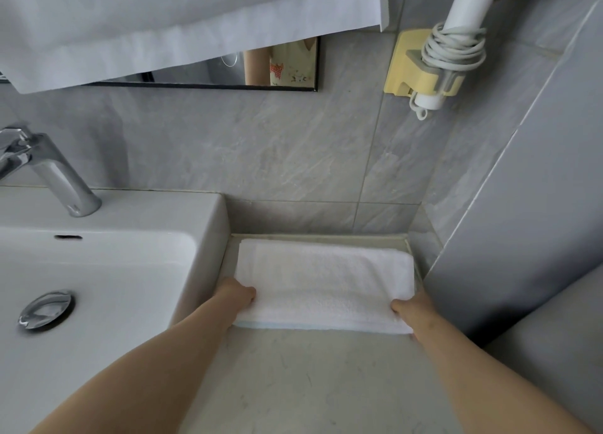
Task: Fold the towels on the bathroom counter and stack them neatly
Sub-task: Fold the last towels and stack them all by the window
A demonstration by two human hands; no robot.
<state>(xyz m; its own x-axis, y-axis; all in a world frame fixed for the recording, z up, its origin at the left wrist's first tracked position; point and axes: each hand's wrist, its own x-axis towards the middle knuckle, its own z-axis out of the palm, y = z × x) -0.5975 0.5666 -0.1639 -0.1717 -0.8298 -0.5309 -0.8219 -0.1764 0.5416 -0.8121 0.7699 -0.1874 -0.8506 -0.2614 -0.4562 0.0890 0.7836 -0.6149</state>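
Towel (323, 280) – white, nubbly terry folded into a long rectangle – lies on the counter (310, 384) in the corner between the sink and the walls, with a thin pale blue edge showing along its near side. The wall (261, 146) is large grey tile with stone-like streaks and pale grout lines. The sink (114, 270) is glossy white, boxy outside with rounded corners inside. The counter is smooth, pale marbled stone. A white cloth (163, 19) hangs over the mirror (212, 71) at the top. A white tube-shaped hair dryer (456, 25), its cord coiled round it, sits in a yellow plastic holder (401, 61). The faucet (55, 172) and the round drain plug (45, 308) are shiny chrome. The left hand (236, 295) grips the towel's left end, thumb on top and fingers tucked out of sight beneath – the right hand (412, 313) grips the right end the same way, the two hands well apart
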